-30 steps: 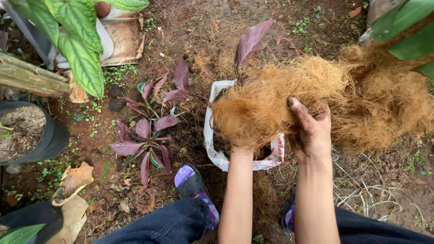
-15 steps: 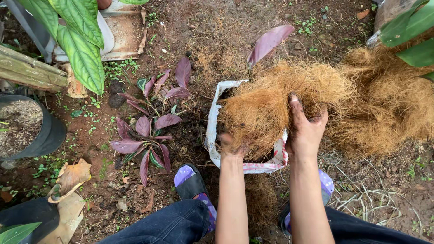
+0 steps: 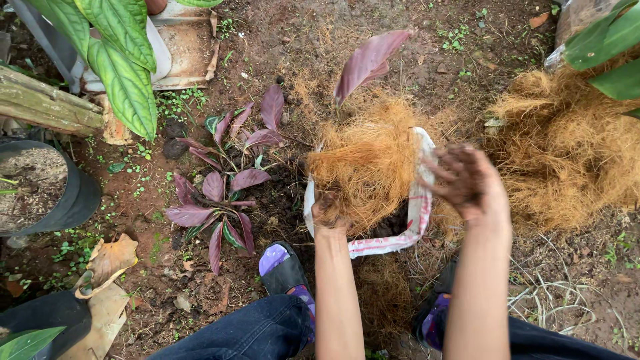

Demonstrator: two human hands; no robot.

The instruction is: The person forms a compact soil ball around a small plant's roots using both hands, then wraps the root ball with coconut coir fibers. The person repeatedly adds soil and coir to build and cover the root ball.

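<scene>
Bare garden soil, damp and strewn with weeds and dry leaves, lies under everything. Between the person's feet stands a white woven sack (image 3: pixel 419 200), its mouth rolled down so the rim stays open and low. A mound of brown coconut fibre (image 3: pixel 363 160) fills it and spills over the near edge, with one purple leaf (image 3: pixel 368 60) sticking up behind. The left hand (image 3: pixel 328 210) is dug into the front of the fibre, fingers curled around a tuft at the sack's rim, seemingly to press or gather it. The right hand (image 3: pixel 470 183) hovers just right of the sack, blurred, dirty, fingers loose and holding nothing that I can make out. A bigger heap of fibre (image 3: pixel 567 147) lies near on the right. To the left, well apart, a purple-leaved plant (image 3: pixel 223 187) grows, and a black pot (image 3: pixel 43 187) sits further off.
</scene>
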